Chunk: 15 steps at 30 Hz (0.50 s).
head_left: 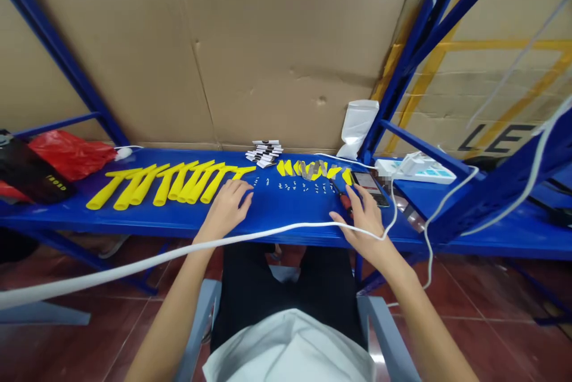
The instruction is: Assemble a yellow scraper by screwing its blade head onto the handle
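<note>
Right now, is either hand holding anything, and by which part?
The right hand rests on a red-handled tool, covering its handle end; a firm hold cannot be told. The left hand lies flat on the blue shelf, holding nothing.

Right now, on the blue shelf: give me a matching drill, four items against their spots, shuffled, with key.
Items:
1. yellow handles
2. phone
3. red bag
4. power strip

Places:
A. far left of the shelf
B. beside the right hand
C. row left of the left hand
D. right end, cables plugged in

Pairs: 1-C, 2-B, 3-A, 4-D
</note>
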Each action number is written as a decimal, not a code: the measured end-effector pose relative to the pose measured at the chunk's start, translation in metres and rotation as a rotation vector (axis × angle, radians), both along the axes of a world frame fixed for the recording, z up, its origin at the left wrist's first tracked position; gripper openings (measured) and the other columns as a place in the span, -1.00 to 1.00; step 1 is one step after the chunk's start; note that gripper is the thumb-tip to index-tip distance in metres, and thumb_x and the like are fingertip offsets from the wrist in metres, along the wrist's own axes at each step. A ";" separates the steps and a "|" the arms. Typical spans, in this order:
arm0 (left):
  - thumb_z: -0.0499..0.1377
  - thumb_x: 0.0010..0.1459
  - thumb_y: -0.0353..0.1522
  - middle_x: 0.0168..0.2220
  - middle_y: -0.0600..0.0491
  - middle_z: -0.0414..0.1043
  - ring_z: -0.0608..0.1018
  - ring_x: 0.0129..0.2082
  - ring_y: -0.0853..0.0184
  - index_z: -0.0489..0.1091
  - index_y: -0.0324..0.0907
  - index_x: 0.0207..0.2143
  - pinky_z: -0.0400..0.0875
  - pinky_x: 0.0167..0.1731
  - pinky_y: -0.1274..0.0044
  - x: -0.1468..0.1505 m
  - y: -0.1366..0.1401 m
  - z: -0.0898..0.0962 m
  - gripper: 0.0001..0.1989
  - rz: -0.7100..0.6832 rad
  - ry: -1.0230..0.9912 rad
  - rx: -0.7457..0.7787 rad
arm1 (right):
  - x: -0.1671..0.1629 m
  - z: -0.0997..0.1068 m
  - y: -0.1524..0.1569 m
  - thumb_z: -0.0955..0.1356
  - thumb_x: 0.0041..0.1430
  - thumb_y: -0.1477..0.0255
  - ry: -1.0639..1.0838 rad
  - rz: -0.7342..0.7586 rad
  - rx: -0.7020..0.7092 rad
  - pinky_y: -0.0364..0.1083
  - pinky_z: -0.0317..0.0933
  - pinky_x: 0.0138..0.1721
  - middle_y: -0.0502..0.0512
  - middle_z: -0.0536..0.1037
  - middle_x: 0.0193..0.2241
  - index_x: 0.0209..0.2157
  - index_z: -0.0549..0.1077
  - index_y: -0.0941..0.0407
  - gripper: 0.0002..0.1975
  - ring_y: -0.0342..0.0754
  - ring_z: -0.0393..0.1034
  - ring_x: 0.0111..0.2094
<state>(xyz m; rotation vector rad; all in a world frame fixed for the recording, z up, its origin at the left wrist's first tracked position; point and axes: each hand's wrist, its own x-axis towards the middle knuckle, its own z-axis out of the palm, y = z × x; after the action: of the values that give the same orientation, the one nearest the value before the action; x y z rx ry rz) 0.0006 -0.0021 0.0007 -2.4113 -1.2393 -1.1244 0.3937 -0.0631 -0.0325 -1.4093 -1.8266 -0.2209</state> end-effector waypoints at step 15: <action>0.13 0.60 -0.38 0.06 -0.15 0.69 0.67 0.11 0.01 0.55 -0.13 0.06 0.54 0.28 0.11 0.002 0.001 -0.002 -0.81 -0.016 0.031 0.004 | 0.014 0.097 -0.013 0.43 0.53 0.03 -0.166 -0.101 -0.505 0.18 0.56 -0.02 0.39 0.76 0.04 0.20 0.53 0.11 -0.51 0.40 0.71 0.09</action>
<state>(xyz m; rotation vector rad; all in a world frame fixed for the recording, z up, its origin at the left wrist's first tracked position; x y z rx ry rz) 0.0026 -0.0012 -0.0014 -2.4307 -1.2090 -1.0887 0.4077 -0.0763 0.0641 -1.8779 -2.0387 0.0854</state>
